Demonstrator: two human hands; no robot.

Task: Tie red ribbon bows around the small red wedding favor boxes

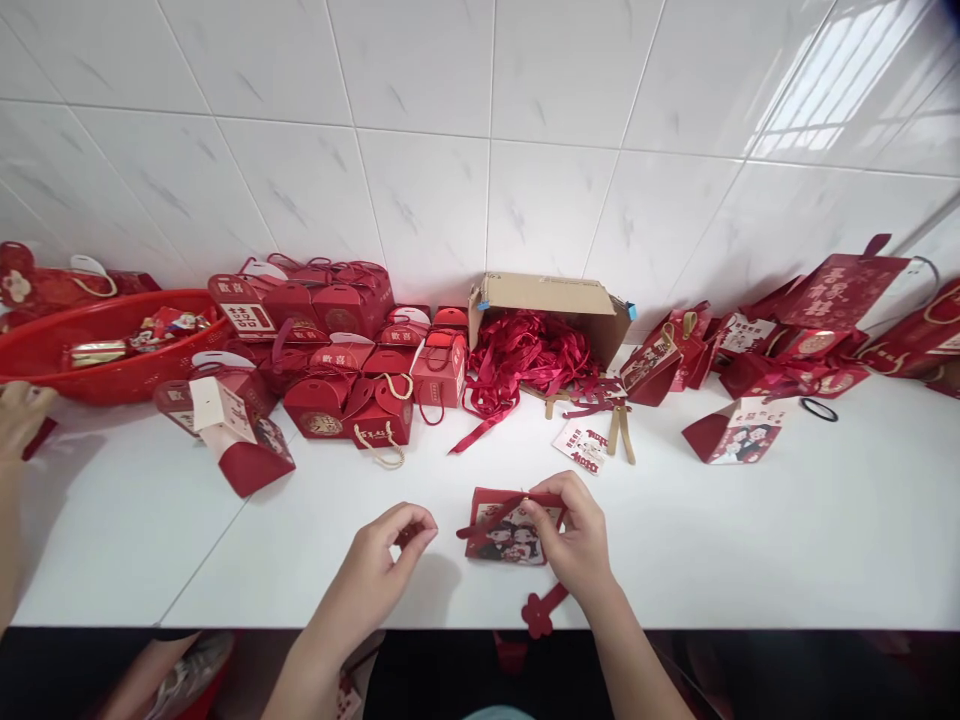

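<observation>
Near the table's front edge stands a small red box with a printed couple on its front. My right hand pinches the top of this box, where a dark red strap lies across it. Below that hand, a red flower-ended strap hangs at the table edge. To the left of the box, apart from it, is my left hand. Its thumb and forefinger are pressed together, and something small and dark red shows behind them, too hidden to make out.
A cardboard carton of red ribbons lies against the wall. Red gift boxes stand left of it, more boxes on the right. A red basin is far left, near another person's hand. Cards lie mid-table.
</observation>
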